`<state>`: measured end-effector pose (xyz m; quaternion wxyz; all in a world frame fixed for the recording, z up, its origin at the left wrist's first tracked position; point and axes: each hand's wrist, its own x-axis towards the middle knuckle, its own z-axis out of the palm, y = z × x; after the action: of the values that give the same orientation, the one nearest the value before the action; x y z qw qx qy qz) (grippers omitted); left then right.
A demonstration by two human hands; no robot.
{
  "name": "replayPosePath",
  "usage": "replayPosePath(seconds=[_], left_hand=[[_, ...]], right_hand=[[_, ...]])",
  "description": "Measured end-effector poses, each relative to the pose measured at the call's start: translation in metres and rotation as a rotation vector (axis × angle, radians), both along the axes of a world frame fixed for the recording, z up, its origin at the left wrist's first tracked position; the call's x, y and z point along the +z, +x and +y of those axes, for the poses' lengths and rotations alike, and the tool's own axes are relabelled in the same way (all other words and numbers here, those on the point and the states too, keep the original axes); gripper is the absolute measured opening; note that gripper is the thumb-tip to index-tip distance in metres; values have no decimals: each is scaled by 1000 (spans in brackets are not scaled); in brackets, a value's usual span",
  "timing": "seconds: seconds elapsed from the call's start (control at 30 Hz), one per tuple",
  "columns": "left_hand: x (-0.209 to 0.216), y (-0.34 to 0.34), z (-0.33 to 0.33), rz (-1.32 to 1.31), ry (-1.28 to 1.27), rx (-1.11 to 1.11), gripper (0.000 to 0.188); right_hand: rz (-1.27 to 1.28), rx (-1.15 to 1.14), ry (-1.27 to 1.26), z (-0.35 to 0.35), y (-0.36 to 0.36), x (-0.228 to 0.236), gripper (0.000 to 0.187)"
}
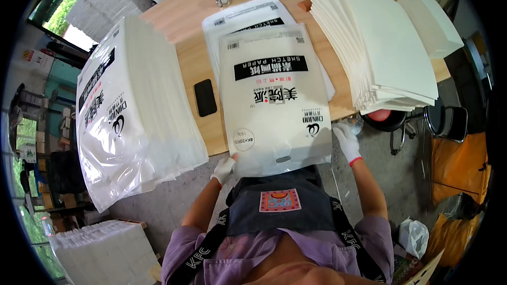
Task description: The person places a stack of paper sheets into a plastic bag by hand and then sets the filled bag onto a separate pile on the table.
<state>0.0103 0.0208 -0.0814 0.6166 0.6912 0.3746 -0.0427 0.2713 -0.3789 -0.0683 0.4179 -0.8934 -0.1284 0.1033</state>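
In the head view, a clear plastic bag filled with white sketch paper (274, 100) is held flat at the near edge of the wooden table (185, 21), its open end hanging past the edge toward the person. The left hand (224, 169), in a white glove, is closed on the bag's lower left corner, thumb on top. The right hand (347, 141), gloved likewise with a red cuff, grips the lower right edge.

The step in hand is judged to be the squaring of a freshly filled pack, the sheets being seated inside the film. The next move would call for a firm two-handed pinch on slippery film, the stiff sheets being kept from sliding out of the open mouth.

The bag is glossy, thin and transparent, printed with a black band and dark characters, and has an oval hanging slot near its mouth. The paper inside is matt, flat and rectangular.

A second filled bag (248, 18) lies beneath it, further up the table. A thick pile of empty printed bags (132, 111), shiny and limp, overhangs the edge on the left. A fanned stack of loose white sheets (380, 47) rests on the right. A black phone (205, 97) lies just beside the held bag.
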Motion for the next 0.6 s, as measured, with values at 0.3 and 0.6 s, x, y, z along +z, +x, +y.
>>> replayPosePath(seconds=[0.3, 0.6], left_hand=[[281, 80, -12, -454, 518, -351, 32], [416, -68, 94, -1312, 765, 651, 41]], right_hand=[[913, 83, 942, 118, -55, -6, 40], [763, 848, 890, 349, -46, 195, 41]])
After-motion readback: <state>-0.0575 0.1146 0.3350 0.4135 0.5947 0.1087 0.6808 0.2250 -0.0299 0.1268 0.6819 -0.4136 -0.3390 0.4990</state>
